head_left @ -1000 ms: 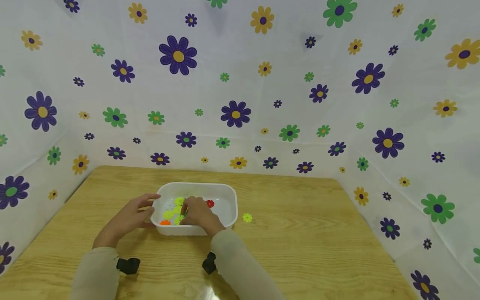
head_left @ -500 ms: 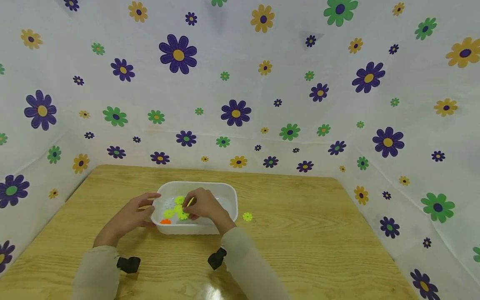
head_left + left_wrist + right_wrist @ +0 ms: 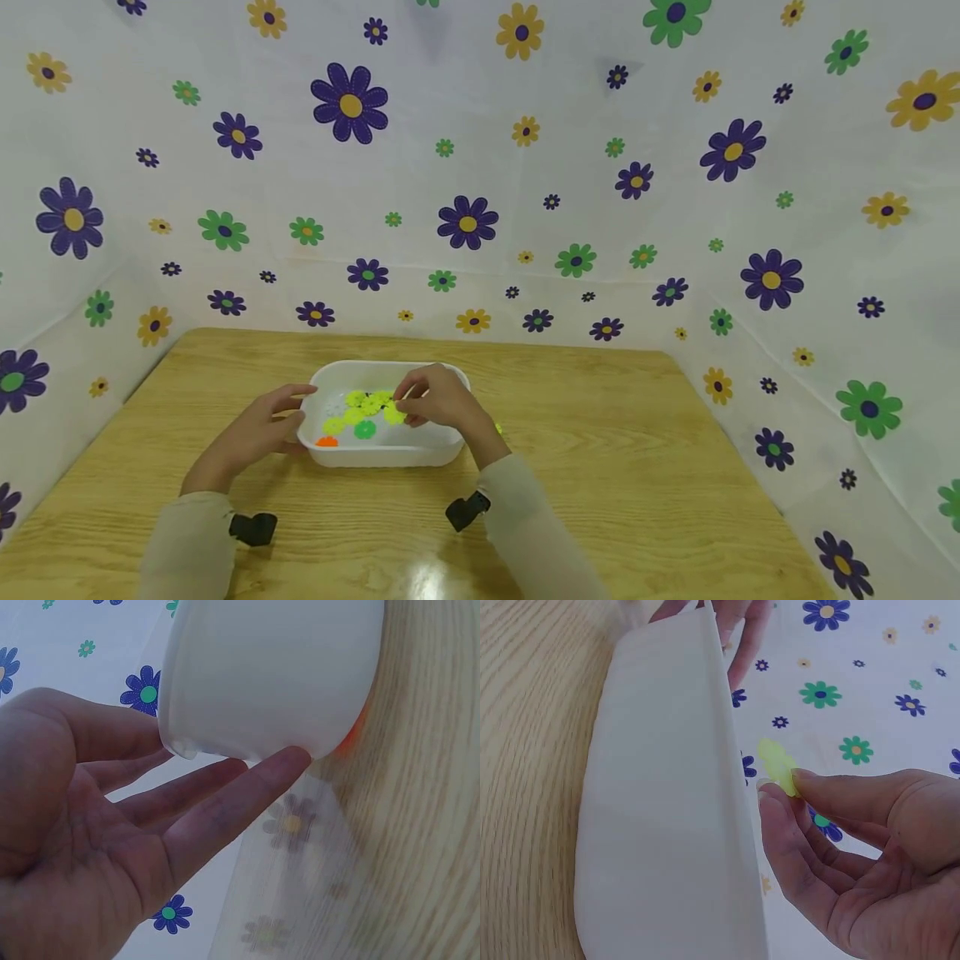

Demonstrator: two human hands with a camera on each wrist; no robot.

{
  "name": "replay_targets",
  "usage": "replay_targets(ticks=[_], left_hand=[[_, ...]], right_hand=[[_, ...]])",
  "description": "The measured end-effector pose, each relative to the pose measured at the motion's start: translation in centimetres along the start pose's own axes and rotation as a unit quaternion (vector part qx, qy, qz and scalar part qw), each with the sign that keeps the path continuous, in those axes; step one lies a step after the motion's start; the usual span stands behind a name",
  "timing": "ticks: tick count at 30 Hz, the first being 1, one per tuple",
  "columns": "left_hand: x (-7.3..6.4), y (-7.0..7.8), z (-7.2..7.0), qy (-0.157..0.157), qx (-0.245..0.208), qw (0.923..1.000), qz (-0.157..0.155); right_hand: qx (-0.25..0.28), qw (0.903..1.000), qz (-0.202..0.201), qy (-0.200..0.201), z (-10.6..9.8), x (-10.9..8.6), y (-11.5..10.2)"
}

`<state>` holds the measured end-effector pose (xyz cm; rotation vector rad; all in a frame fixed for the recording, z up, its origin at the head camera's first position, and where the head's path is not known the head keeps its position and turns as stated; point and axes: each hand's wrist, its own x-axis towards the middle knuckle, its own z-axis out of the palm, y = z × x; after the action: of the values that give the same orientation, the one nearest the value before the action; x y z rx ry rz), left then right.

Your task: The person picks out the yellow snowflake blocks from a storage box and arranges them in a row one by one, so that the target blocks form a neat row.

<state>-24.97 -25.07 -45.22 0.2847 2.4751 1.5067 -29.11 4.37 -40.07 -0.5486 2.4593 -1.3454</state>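
A white plastic tray (image 3: 386, 457) sits on the table with small flower-shaped plastic discs inside. My left hand (image 3: 258, 429) rests at its left end; in the left wrist view the thumb and straight fingers (image 3: 255, 787) touch the outer wall and rim. Over the right half of the tray, my right hand (image 3: 442, 400) pinches a yellow flower-shaped disc (image 3: 778, 763) between thumb and fingertips. Several yellow discs (image 3: 352, 415) lie toward the left and middle of the tray. A green disc (image 3: 365, 429), an orange disc (image 3: 327, 442) and pale clear pieces (image 3: 335, 408) lie there too.
To the right of the tray, one yellow disc (image 3: 498, 429) lies on the wooden table (image 3: 637, 467), mostly hidden behind my right wrist. A white flower-printed cloth (image 3: 420, 183) surrounds the table at the back and sides.
My right hand has lifted from among the discs and moved right, pinching a yellow one. The green disc is now uncovered; the red one seen earlier is out of sight. The left hand stays put.
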Motion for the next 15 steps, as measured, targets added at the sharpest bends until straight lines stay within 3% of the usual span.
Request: replay_targets(ticks=[15], left_hand=[[-0.1,0.2,0.0,-0.003,0.004,1.0000,0.002]], right_hand=[[-0.010,0.9997,0.008,0.022,-3.0,-2.7,1.5]])
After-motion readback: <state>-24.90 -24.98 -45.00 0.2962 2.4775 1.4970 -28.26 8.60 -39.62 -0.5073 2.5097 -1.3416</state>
